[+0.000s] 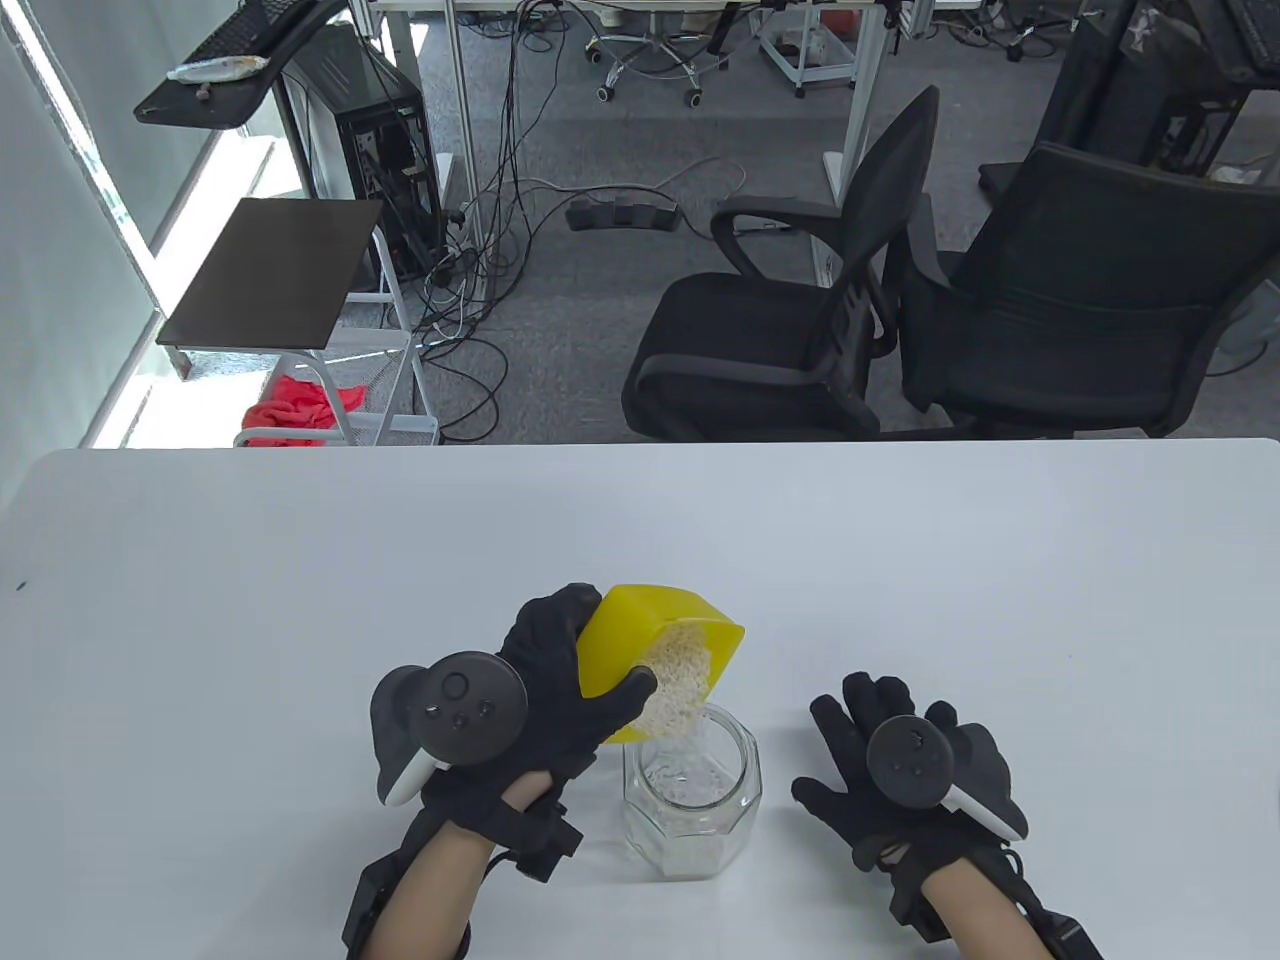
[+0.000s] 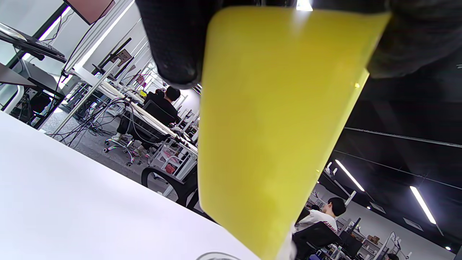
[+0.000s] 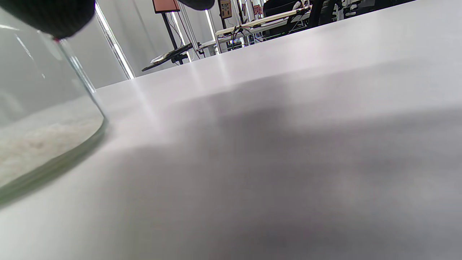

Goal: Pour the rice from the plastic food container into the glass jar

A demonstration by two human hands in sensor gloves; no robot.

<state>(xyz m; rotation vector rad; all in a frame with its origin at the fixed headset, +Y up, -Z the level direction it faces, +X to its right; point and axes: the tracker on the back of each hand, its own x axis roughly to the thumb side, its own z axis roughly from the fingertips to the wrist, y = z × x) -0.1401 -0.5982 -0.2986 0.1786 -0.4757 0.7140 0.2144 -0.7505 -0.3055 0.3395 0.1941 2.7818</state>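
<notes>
My left hand (image 1: 560, 680) grips a yellow plastic container (image 1: 640, 640) and holds it tilted over the glass jar (image 1: 692, 800). White rice (image 1: 672, 690) spills from its lower corner into the jar's mouth. The jar stands upright on the white table (image 1: 300, 600) with a layer of rice at its bottom (image 3: 32, 141). In the left wrist view the container's yellow side (image 2: 274, 126) fills the middle, between gloved fingers (image 2: 173, 43). My right hand (image 1: 880, 760) rests flat on the table just right of the jar, fingers spread, holding nothing.
Two black office chairs (image 1: 800, 340) stand beyond the table's far edge. A small side table (image 1: 270, 270) and cables are on the floor at the back left. Bare table surface lies around the jar.
</notes>
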